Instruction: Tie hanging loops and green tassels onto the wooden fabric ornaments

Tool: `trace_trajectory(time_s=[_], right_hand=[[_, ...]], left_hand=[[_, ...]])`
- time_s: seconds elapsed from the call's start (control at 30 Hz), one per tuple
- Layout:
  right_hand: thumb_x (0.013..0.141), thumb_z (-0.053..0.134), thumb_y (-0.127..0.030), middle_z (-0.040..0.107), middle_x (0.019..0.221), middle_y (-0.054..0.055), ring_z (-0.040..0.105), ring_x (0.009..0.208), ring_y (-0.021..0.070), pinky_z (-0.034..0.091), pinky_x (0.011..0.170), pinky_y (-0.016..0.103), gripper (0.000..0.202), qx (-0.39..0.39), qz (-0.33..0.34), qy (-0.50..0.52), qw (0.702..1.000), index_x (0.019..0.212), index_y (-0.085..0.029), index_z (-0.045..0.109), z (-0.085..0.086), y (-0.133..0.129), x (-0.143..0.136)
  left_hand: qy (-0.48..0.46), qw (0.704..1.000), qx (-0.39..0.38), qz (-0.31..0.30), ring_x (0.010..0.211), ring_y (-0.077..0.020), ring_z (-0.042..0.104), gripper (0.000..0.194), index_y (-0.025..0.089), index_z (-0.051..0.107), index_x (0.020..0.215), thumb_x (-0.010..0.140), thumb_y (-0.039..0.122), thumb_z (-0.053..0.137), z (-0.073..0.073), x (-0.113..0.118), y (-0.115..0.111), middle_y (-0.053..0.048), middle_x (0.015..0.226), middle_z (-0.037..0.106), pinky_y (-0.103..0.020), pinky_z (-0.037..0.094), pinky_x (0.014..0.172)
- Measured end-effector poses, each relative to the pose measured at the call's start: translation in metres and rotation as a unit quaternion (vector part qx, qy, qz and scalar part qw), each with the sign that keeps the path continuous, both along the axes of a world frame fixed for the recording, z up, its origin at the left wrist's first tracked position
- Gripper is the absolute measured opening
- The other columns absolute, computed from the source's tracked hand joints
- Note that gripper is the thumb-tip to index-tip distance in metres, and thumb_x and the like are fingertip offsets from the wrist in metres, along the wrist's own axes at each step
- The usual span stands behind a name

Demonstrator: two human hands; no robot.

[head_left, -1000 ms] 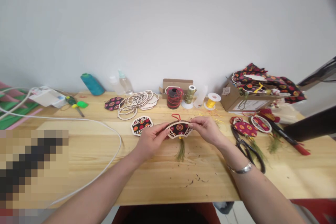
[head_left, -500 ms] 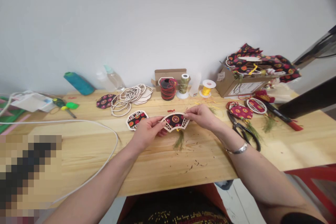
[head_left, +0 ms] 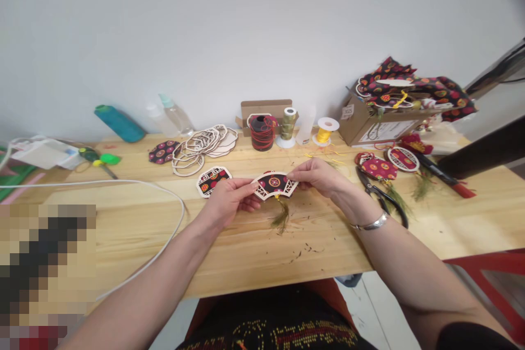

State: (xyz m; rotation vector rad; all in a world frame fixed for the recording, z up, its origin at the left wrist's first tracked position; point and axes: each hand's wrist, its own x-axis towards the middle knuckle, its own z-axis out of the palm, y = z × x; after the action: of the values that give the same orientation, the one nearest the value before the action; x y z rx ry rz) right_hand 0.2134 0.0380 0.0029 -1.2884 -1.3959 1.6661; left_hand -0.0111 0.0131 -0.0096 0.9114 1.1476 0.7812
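A fan-shaped ornament (head_left: 274, 182) with a pale wooden frame and dark patterned fabric is held level above the table. My left hand (head_left: 233, 197) pinches its left end, thumb on top. At its right end, my right hand (head_left: 314, 175) grips the frame between thumb and fingers. A green tassel (head_left: 281, 215) hangs from the ornament's lower edge on a small yellow knot. Just left of my left hand, an eight-sided framed fabric piece (head_left: 210, 181) lies on the table (head_left: 262, 262).
Wooden frames (head_left: 205, 145) lie piled behind my left hand. Thread spools (head_left: 262, 134) and a yellow spool (head_left: 326, 132) stand by the wall. Black scissors (head_left: 383, 199), finished ornaments (head_left: 403, 159) and a fabric-filled box (head_left: 377, 126) are right; a white cable (head_left: 178, 229) curves left.
The ornament has tilted slightly, with its tassel hanging more freely. Both hands keep their hold. The whole view has shifted a little.
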Motion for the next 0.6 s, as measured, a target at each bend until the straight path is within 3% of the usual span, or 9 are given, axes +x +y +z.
trace_trajectory(time_s=[0.6], right_hand=[[0.061, 0.071, -0.033, 0.061, 0.054, 0.002, 0.040, 0.047, 0.0073, 0.025, 0.048, 0.025, 0.021, -0.004, 0.006, 0.006, 1.000, 0.059, -0.012, 0.067, -0.0019, 0.0006, 0.0003]], left_hand=[[-0.014, 1.000, 0.002, 0.016, 0.043, -0.0096, 0.060, 0.023, 0.013, 0.071, 0.081, 0.065, 0.030, 0.075, -0.0006, 0.0016, 0.0001, -0.002, 0.056, 0.068, -0.017, 0.046, 0.043]])
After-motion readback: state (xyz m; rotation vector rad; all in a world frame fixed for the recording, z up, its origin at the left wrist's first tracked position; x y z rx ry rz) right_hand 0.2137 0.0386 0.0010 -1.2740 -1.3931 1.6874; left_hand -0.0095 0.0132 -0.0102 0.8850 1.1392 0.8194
